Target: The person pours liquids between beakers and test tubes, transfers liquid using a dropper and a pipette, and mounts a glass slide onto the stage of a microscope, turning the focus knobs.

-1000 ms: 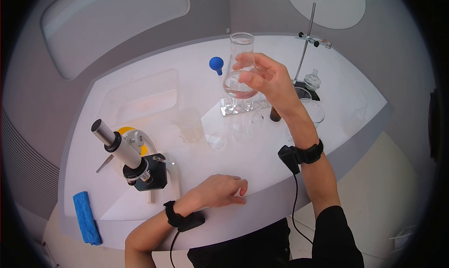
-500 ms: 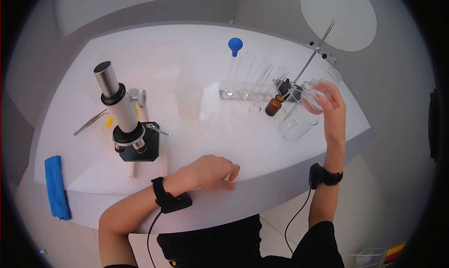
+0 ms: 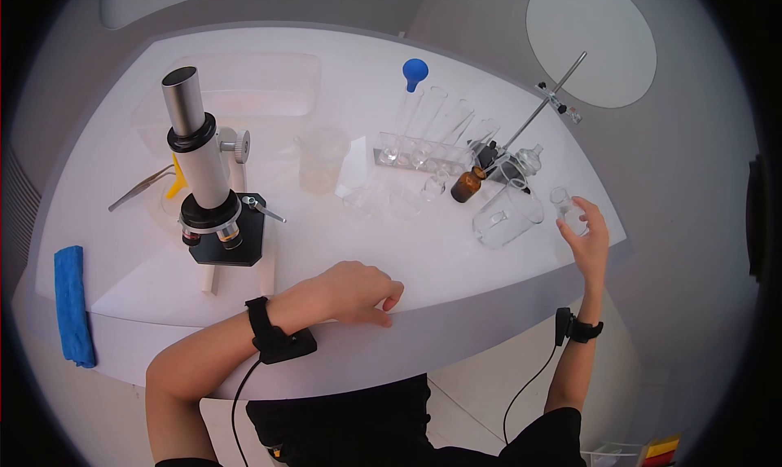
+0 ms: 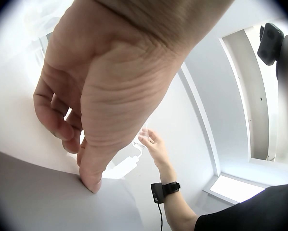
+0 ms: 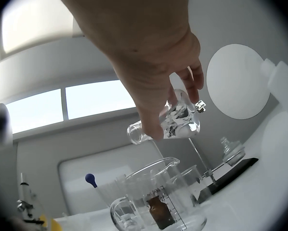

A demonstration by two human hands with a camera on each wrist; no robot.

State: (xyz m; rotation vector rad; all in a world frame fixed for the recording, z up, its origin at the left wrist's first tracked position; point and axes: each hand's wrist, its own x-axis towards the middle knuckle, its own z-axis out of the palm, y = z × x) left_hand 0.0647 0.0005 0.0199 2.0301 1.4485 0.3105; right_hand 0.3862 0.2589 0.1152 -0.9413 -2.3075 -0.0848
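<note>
At the right end of the table my right hand [image 3: 591, 243] grips a clear glass conical flask [image 3: 562, 200] between thumb and fingers. In the right wrist view the flask [image 5: 185, 120] is tilted, its mouth toward the left, above a glass measuring jug [image 5: 151, 192]. My left hand [image 3: 354, 294] rests at the table's front edge with loosely curled fingers and holds nothing. In the left wrist view the thumb of the left hand [image 4: 105, 91] touches the edge.
A microscope [image 3: 204, 165] stands at the left, beside tweezers [image 3: 142, 187] and a blue cloth [image 3: 75, 304]. Behind are a clear rack [image 3: 419, 153] of test tubes, a blue rubber bulb [image 3: 415, 71], a brown bottle [image 3: 467, 187], a stand [image 3: 544, 100] and a plastic tub [image 3: 236, 63].
My right hand has carried the flask from above the test tube rack rightward and down toward the table's right end. The head view has shifted. The left hand stays at the front edge.
</note>
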